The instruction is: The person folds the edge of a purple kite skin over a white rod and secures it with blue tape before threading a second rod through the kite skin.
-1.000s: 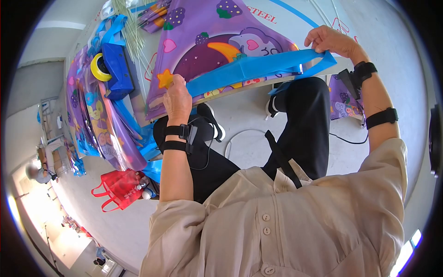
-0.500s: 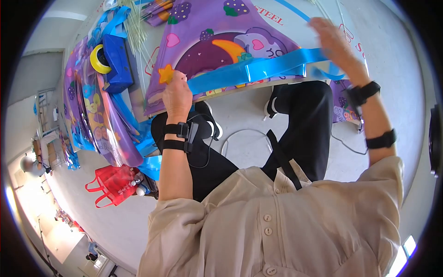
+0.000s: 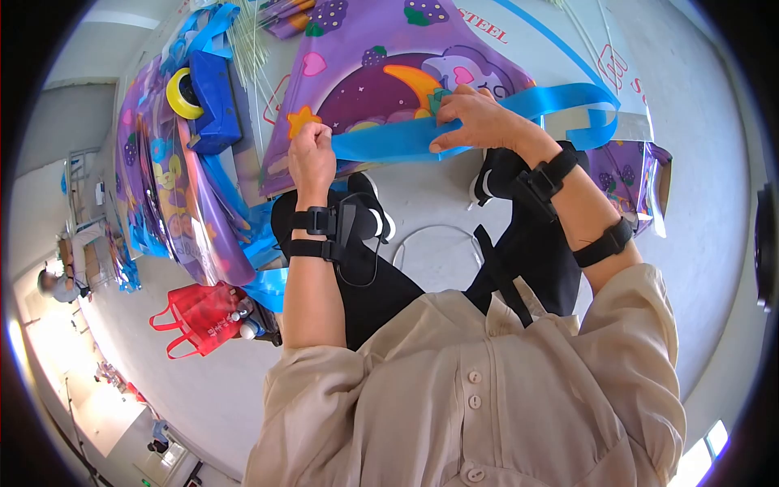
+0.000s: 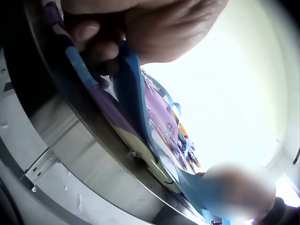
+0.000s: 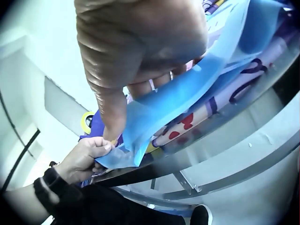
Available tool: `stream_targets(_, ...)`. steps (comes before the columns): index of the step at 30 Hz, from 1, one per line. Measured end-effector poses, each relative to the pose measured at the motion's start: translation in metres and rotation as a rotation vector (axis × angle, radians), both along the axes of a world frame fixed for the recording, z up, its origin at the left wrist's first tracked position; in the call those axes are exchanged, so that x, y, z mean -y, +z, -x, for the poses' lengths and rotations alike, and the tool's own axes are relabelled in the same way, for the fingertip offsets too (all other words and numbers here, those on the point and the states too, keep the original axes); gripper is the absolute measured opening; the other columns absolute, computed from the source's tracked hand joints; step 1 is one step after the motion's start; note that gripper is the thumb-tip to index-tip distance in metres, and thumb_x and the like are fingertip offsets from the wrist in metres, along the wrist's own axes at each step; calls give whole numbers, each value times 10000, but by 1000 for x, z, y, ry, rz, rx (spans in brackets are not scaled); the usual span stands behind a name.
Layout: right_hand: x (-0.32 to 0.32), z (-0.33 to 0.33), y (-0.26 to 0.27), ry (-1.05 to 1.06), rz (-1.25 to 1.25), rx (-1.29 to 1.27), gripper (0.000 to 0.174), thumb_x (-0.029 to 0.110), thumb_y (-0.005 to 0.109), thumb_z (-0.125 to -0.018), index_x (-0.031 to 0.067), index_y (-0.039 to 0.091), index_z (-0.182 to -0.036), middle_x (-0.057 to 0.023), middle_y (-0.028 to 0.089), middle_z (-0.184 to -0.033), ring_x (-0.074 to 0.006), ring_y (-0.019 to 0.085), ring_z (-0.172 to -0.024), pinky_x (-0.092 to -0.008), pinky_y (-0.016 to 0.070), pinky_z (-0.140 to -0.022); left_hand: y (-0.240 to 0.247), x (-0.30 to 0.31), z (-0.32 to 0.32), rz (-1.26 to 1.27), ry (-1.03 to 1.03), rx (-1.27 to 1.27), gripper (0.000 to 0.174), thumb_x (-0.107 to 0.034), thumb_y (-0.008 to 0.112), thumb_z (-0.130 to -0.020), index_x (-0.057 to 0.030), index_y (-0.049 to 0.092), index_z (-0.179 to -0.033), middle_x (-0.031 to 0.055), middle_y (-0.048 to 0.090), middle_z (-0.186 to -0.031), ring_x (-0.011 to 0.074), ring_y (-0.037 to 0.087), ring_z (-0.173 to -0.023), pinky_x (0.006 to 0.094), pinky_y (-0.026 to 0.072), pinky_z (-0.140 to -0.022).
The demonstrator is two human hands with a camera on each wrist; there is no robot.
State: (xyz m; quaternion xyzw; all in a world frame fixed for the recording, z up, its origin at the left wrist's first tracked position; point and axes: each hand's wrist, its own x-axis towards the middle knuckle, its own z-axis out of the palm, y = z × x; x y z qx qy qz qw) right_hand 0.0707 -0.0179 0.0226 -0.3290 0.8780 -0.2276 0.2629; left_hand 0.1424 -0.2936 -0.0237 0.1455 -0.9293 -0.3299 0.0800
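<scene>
A wide blue plastic strip (image 3: pixel 381 140) stretches along the near edge of the table, over a purple printed plastic sheet (image 3: pixel 329 69) with a moon, a star and berries. Its left end is pinched by my left hand (image 3: pixel 312 158), at the sheet's near left corner. My right hand (image 3: pixel 487 122) straddles the middle of the strip, its fingers stretched leftward and its thumb (image 5: pixel 115 112) spread apart from them. Part of the fingers is hidden behind the strip in the right wrist view. Beyond this hand the strip loops loosely past the table's right side.
A blue tape dispenser (image 3: pixel 215 101) with yellow tape stands at the left, near a pile of printed sheets (image 3: pixel 174 187). Thin pale sticks (image 3: pixel 247 49) lie behind it. A red bag (image 3: pixel 199 315) is on the floor at left; another printed sheet (image 3: pixel 621 174) hangs at right.
My right hand has let go of the strip's right end and moved left to its middle. The freed end now curls in a loop at right. My left hand stays at the corner.
</scene>
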Motion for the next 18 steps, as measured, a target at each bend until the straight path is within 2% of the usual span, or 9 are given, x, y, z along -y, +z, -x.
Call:
stream_targets(2, 3, -3, 4, -22, -58, 30, 528, 465, 744, -658, 72, 703, -1007, -54, 613, -1080, -244, 427, -1136, -420, 283, -964, -2, 0, 1, 5, 36, 0, 119, -152, 601, -851, -36, 623, -843, 155, 645, -773, 343, 621, -736, 424, 464, -661)
stream_targets(5, 3, -6, 1, -67, -39, 54, 465, 377, 754, -707, 12, 690, -987, -50, 597, -1071, -230, 398, -1161, -428, 275, -1004, -2, -2, 0, 64, -2, -81, 108, -150, 600, -852, -44, 613, -837, 159, 643, -774, 357, 619, -750, 433, 464, -661)
stream_targets(7, -3, -2, -6, -63, 63, 40, 436, 345, 736, -749, -4, 676, -1003, -82, 599, -1049, -251, 455, -1109, -403, 331, -979, 0, -5, -1, 76, 8, -60, 102, -147, 599, -852, -46, 608, -841, 159, 641, -771, 361, 618, -750, 436, 464, -660)
stream_targets(8, -5, 1, -8, -64, 64, 41, 436, 345, 736, -749, -4, 676, -1003, -82, 599, -1049, -251, 455, -1109, -403, 331, -979, 1, -6, -2, 87, 17, -42, 97, -144, 599, -852, -48, 602, -844, 160, 639, -768, 365, 617, -750, 440, 464, -658)
stream_targets(10, -8, 9, -9, -172, 69, 183, 368, 285, 704, -803, 2, 663, -1035, -120, 617, -979, -265, 553, -978, -361, 424, -896, 1, -6, -3, 104, 1, -72, 91, -140, 599, -853, -49, 598, -852, 161, 638, -768, 369, 616, -749, 443, 464, -655)
stream_targets(11, -10, 10, -10, -172, 71, 183, 368, 285, 704, -803, 2, 663, -1035, -120, 617, -979, -265, 553, -978, -361, 424, -896, 0, -6, -3, 121, -15, -103, 86, -135, 599, -853, -50, 593, -859, 161, 638, -769, 372, 616, -747, 446, 463, -652)
stream_targets(13, -11, 10, -12, -224, 165, 62, 271, 231, 676, -839, 17, 656, -1006, -143, 628, -904, -265, 607, -834, -342, 481, -796, 0, -5, -4, 113, -27, -113, 79, -128, 597, -854, -50, 590, -859, 164, 637, -766, 374, 616, -747, 447, 463, -651)
stream_targets(15, -9, 10, -16, -223, 194, 34, 240, 209, 670, -842, 14, 645, -980, -139, 633, -887, -261, 616, -829, -346, 487, -788, 1, -5, -6, 104, -38, -123, 73, -122, 594, -855, -50, 587, -859, 166, 635, -763, 377, 615, -747, 448, 462, -650)
stream_targets(18, -7, 5, -23, -275, 239, 23, 183, 174, 657, -845, 15, 621, -927, -125, 644, -866, -262, 617, -833, -357, 485, -790, 1, -5, -7, 95, -6, -96, 114, -126, 589, -866, -18, 614, -891, 178, 635, -802, 349, 619, -767, 401, 473, -689)
